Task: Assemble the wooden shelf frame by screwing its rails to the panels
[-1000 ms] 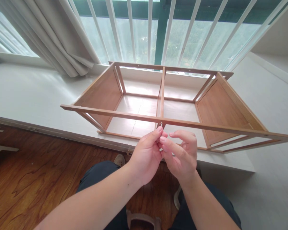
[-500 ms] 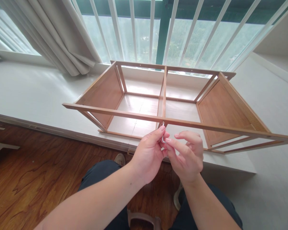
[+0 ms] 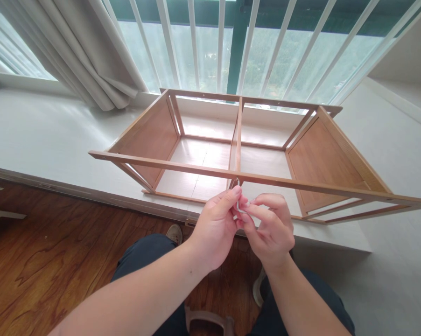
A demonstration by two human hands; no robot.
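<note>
Just in front of the near rail of a wooden rack frame (image 3: 171, 164), my left hand (image 3: 215, 226) is closed around a small bent metal hex key (image 3: 237, 205). A slim shiny bolt or tip (image 3: 237, 182) shows above my left thumb, right at the rail where the middle crosspiece (image 3: 239, 135) meets it. Beside it, my right hand (image 3: 271, 228) pinches the bent lower end of the key with thumb and fingertips. My fingers partly hide the key, so its full length cannot be seen. The rack lies with its open side toward me.
The rack rests on a pale window ledge (image 3: 56, 126). Behind it are white window bars (image 3: 220, 51) and a grey curtain (image 3: 80, 51) at the left. Below are a wooden floor (image 3: 56, 252), my knees and part of a stool (image 3: 206, 315).
My right fingers have closed in on the key's bent end, and the forefinger is more curled. My left hand keeps its grip. The whole view has shifted very slightly.
</note>
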